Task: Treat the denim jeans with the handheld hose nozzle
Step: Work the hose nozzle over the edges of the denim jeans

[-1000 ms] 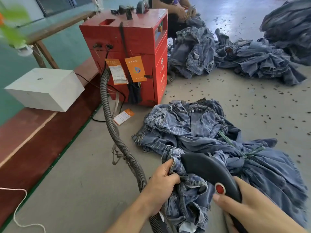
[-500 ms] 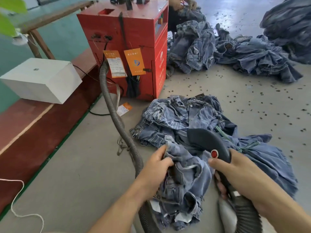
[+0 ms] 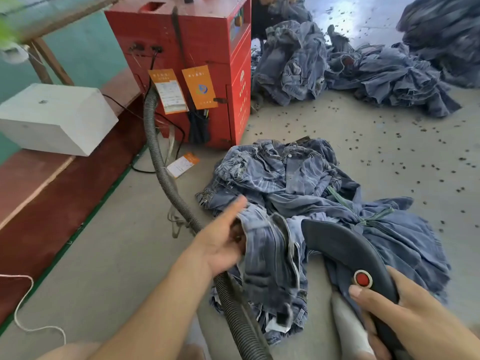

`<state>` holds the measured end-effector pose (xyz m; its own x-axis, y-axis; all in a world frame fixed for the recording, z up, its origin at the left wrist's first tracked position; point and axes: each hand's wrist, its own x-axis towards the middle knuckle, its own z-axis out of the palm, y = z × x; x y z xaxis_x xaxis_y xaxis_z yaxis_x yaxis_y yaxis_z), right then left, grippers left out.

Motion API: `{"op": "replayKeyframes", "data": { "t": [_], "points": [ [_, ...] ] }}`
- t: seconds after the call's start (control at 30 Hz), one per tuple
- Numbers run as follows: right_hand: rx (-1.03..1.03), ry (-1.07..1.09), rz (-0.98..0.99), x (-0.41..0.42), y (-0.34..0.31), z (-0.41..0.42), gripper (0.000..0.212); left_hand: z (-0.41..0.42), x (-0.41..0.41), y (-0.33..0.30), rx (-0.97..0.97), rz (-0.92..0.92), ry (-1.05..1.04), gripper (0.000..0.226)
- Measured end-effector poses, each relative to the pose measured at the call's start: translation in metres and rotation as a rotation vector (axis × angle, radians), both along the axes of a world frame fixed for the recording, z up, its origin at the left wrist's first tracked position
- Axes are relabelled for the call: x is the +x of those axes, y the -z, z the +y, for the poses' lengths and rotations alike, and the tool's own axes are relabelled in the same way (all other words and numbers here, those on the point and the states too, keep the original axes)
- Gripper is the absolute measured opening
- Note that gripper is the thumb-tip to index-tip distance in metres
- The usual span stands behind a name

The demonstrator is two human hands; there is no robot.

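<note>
The right hand (image 3: 394, 307) is wrapped round the handle of the dark hose nozzle (image 3: 337, 245), thumb lying just below its red button (image 3: 362, 279), so those fingers are closed on the tool. The left hand (image 3: 220, 242) is blurred; its thumb sticks out straight and its fingers seem tucked into the raised fold of the denim jeans (image 3: 272, 255), holding the cloth up beside the nozzle's mouth, though I cannot see the fingertips clearly. The jeans lie in a rumpled heap on the concrete floor (image 3: 104, 255), close in front of the person and just ahead of the red machine (image 3: 187, 68). To do this pass well, I'd say the left hand should pull the fold taut and flat while the nozzle's mouth is brought square onto it and drawn slowly along seams and pockets, with the thumb ready on the button. The ribbed grey hose (image 3: 161, 162) runs from the machine's base, across the floor and under the left forearm, touching the jeans' near edge; it could snag the cloth or drag on the arm. A white box (image 3: 54, 118) sits on the red-brown ledge at the left, more denim piles (image 3: 363, 68) lie by the far side, and small dark bits litter the floor to the right.
</note>
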<state>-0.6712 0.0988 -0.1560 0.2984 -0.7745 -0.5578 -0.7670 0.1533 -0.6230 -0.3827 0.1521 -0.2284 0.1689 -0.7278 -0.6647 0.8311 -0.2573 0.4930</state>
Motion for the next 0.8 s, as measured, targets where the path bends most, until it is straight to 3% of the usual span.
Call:
{"op": "replayKeyframes", "data": {
  "t": [0.07,0.17,0.3,0.4,0.43,0.5,0.57,0.6,0.73,0.8],
  "points": [
    [-0.014,0.020,-0.024,-0.002,0.000,-0.001,0.026,-0.001,-0.015,0.008,0.063,-0.148,0.095,0.023],
    [-0.065,0.054,-0.036,-0.005,0.004,-0.005,0.024,-0.002,-0.014,0.013,0.021,-0.124,-0.057,0.029],
    [0.004,0.055,-0.042,-0.002,0.014,-0.005,0.029,0.002,-0.006,0.016,0.023,-0.073,0.090,0.080],
    [0.005,-0.008,-0.018,0.004,0.016,0.002,0.029,0.002,-0.025,0.015,0.223,-0.259,0.260,0.123],
    [0.005,-0.008,-0.023,0.004,0.016,0.003,0.030,0.002,-0.028,0.020,0.297,-0.391,0.325,0.119],
    [0.008,0.012,-0.048,0.001,0.015,0.001,0.033,0.001,-0.030,0.031,0.384,-0.600,0.378,0.078],
    [-0.001,0.006,-0.048,-0.002,0.012,0.001,0.034,0.003,-0.029,0.035,0.401,-0.618,0.358,0.036],
    [-0.014,-0.006,-0.042,-0.003,0.011,0.001,0.033,0.003,-0.028,0.031,0.387,-0.591,0.352,0.026],
    [-0.004,-0.037,-0.065,-0.002,0.005,0.007,0.036,0.004,-0.012,0.018,0.216,-0.430,0.247,0.028],
    [0.014,-0.061,-0.056,-0.001,0.003,0.011,0.036,0.005,-0.005,0.010,0.056,-0.231,0.125,0.029]
  ]
}}
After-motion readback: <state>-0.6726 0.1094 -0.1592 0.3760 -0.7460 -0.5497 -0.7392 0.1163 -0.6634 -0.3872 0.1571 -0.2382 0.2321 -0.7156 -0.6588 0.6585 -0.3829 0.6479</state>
